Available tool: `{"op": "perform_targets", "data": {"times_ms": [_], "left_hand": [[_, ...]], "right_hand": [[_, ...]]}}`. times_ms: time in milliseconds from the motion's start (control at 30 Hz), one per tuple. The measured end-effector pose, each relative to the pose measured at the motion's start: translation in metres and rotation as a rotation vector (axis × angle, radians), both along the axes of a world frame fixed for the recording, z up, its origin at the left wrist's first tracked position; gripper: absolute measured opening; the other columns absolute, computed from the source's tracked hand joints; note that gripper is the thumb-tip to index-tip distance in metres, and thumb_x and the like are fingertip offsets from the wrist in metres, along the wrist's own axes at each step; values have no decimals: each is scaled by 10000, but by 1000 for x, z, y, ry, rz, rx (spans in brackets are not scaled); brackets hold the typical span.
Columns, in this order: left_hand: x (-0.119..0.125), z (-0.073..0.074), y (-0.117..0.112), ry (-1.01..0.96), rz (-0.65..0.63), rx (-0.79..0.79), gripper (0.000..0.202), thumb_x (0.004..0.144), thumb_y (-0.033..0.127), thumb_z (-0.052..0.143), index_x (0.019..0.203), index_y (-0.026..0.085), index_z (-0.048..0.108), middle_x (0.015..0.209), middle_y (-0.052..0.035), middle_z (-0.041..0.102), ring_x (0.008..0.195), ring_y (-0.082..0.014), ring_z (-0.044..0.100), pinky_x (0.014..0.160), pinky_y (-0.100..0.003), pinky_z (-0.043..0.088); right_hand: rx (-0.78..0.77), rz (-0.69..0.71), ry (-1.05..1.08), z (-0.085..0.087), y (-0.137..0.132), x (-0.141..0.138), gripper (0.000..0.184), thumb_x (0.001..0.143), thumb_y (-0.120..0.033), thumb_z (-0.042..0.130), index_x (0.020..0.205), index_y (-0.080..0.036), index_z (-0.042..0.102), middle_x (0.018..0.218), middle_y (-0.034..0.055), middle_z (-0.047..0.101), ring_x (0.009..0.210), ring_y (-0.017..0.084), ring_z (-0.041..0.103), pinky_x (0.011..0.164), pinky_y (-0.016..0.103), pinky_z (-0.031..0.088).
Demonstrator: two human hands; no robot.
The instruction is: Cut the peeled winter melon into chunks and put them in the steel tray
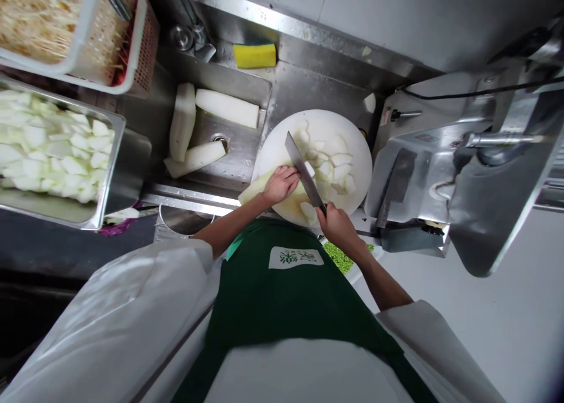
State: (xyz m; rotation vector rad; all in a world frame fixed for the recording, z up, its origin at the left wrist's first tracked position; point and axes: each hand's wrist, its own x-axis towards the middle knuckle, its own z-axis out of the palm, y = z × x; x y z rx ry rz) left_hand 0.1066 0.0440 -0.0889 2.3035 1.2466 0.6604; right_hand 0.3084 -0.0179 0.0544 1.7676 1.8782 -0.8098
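Mid-slice: left hand pins the melon, right hand clamped on the cleaver; next cut needs fingertips tucked back.

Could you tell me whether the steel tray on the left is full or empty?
Nearly full: the steel tray holds pale cut vegetable chunks heaped close to its rim.

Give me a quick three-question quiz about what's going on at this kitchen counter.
1. True or false: the right hand holds the cleaver.
2. What does the left hand press down on? A) the sponge B) the pale melon piece C) the tap
3. Fill in: the long peeled pieces lie in the ____.

Key: 1 true; 2 B; 3 sink.
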Motion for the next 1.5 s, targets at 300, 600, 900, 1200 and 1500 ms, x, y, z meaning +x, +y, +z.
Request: {"op": "perform_targets", "data": {"times_ms": [300,600,900,1200,1500], "left_hand": [[-11,-5,-2,-33,-11,9,329,1069,329,404,1054,181,698,1070,-107,673,977,-241,556,873,-413,434],[-8,-3,-5,30,15,38,323,1068,303,390,1067,185,691,1031,-109,646,956,-243,537,846,-414,410],[-13,-5,-4,0,-6,38,329,1069,309,390,1102,184,693,1077,-107,657,958,-240,546,849,-407,423],[-15,-7,-9,3,8,27,349,1071,316,370,1071,185,693,1053,-114,660,962,-240,549,853,-414,437],[-15,-7,-7,-25,-3,-34,346,1067,312,367,1121,184,684,1102,-125,665,980,-247,562,884,-434,438]], "right_hand": [[115,-53,103,-71,44,-20,382,1095,-404,376,1131,-112,620,1073,181,738,1018,283,695,805,300,446],[56,-2,20,5,0,2,344,1092,-418,376,1111,-147,586,905,136,742,869,286,715,715,294,403],[87,-83,71,-55,23,-27,366,1089,-383,380,1130,-102,610,1029,197,737,969,292,709,769,307,455],[126,-68,58,-25,15,-3,380,1087,-431,374,1126,-135,609,965,164,744,920,288,709,768,304,442],[-3,-20,14,-13,0,-25,363,1093,-399,377,1130,-112,596,993,183,739,947,277,712,769,293,435]]}}
